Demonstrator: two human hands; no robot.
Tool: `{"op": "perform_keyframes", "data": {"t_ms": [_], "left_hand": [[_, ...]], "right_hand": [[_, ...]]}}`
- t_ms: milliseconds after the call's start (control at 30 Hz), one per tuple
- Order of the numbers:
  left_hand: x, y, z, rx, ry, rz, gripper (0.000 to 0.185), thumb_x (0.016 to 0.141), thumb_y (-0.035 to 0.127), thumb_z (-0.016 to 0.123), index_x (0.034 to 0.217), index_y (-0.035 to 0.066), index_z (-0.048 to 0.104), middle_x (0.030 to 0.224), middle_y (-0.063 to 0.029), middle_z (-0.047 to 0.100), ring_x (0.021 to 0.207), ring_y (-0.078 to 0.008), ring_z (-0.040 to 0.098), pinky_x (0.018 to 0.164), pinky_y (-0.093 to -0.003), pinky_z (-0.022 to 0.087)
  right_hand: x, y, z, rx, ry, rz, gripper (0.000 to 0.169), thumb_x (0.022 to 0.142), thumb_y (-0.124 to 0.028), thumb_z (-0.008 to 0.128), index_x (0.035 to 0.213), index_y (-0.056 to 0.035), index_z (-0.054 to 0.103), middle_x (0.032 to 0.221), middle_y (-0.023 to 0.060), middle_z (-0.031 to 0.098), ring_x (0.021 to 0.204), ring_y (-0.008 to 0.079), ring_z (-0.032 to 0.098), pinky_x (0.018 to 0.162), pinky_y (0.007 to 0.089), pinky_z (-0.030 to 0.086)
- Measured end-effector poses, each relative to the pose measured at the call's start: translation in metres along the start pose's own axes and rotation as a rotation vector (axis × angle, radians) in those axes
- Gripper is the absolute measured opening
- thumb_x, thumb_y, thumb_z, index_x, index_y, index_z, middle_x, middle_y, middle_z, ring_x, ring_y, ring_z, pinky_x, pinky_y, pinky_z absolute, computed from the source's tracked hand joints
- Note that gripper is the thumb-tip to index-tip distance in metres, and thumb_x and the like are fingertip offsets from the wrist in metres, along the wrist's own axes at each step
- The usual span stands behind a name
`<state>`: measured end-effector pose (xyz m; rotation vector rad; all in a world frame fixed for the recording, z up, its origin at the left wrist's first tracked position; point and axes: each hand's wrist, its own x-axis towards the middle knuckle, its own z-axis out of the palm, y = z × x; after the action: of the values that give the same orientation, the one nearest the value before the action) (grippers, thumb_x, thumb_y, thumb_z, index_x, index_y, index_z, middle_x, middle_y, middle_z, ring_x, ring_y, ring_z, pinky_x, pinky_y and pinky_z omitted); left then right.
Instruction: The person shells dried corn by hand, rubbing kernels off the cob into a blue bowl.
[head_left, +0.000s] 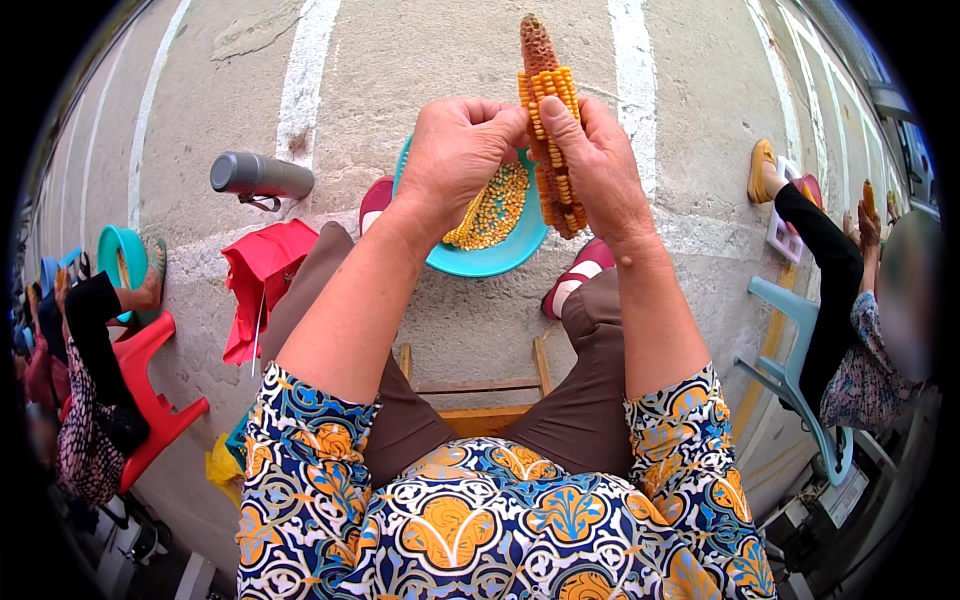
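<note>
My right hand (600, 161) grips a dried corn cob (551, 112) from its right side, thumb across the kernels. The cob stands nearly upright in view, its top bare and reddish brown, with yellow kernel rows lower down and bare strips between them. At the cob's left edge is my left hand (465, 150), fingers curled and fingertips against or very near it; whether they pinch a kernel is hidden. Below both hands a turquoise plastic basin (491, 264) rests on the ground, holding loose yellow kernels (499, 217) and another corn cob (463, 227), partly covered by my left hand.
A grey flask (262, 176) lies on the concrete at left, near a red bag (262, 262). People sit at both sides, with a red plastic stool (154, 382), a light blue chair (795, 360) and another turquoise basin (122, 259). My shoes flank the near basin.
</note>
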<state>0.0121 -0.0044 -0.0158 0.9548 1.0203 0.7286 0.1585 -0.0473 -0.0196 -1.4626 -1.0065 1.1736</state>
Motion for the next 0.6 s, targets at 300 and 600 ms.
{"op": "perform_keyframes", "data": {"t_ms": [300,600], "left_hand": [[0.001,-0.003,-0.002,-0.048,-0.014,-0.047,0.020,0.090,0.018,0.063,0.089,-0.001,0.065,0.075,-0.0026,0.063,0.061,-0.0048,0.052,0.056,-0.0172,0.043],[0.005,-0.002,-0.011,-0.313,-0.106,-0.237,0.016,0.090,0.017,0.063,0.092,0.001,0.063,0.078,0.0000,0.063,0.065,-0.0044,0.057,0.058,-0.0173,0.047]], "right_hand": [[0.000,-0.009,-0.001,-0.108,0.026,-0.041,0.038,0.089,-0.037,0.065,0.098,-0.0008,0.056,0.074,0.0031,0.059,0.063,0.0067,0.054,0.054,0.0241,0.046],[0.003,-0.009,-0.008,-0.068,-0.075,-0.176,0.038,0.085,-0.025,0.070,0.109,-0.0015,0.053,0.095,0.0070,0.065,0.087,0.0113,0.062,0.077,0.0258,0.051]]}}
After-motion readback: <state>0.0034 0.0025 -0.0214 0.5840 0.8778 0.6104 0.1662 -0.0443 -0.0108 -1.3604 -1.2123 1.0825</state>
